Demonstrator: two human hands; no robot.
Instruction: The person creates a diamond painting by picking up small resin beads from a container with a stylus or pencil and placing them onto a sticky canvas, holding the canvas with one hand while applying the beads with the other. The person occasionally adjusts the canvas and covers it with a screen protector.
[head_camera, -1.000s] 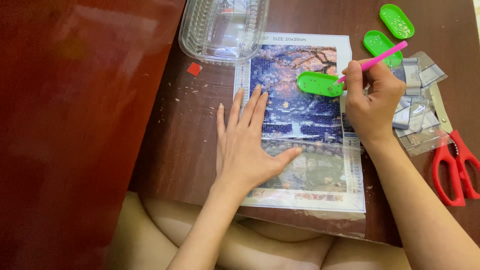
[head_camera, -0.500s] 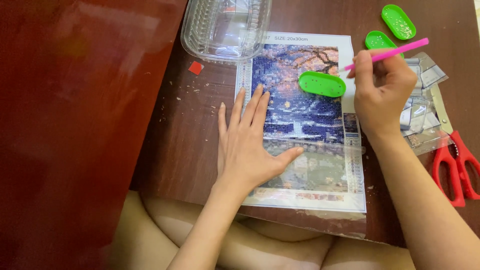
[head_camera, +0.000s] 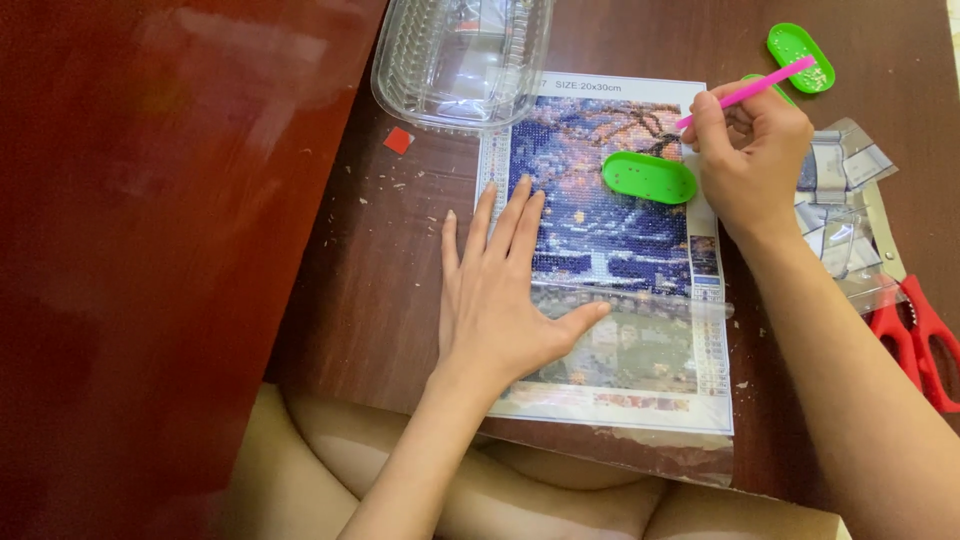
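A bead-mosaic canvas (head_camera: 600, 230) with a blue and orange night picture lies on the dark wooden table (head_camera: 380, 260). My left hand (head_camera: 500, 300) rests flat on its left edge, fingers spread. My right hand (head_camera: 750, 160) holds a pink pen (head_camera: 748, 92) like a pencil, its tip touching the canvas's upper right part. A green oval tray (head_camera: 648, 177) sits on the canvas just left of that hand. A clear film covers the canvas's lower part.
A clear plastic box (head_camera: 462, 55) stands above the canvas. Two more green trays, one at top right (head_camera: 800, 44), lie near my right hand. Clear sachets (head_camera: 845, 200) and red scissors (head_camera: 915, 335) sit at the right. A red square (head_camera: 398, 140) lies left.
My right hand lifted the pink pen out of the green tray, swung it up, then brought its tip down on the canvas's upper right. My left hand stayed flat.
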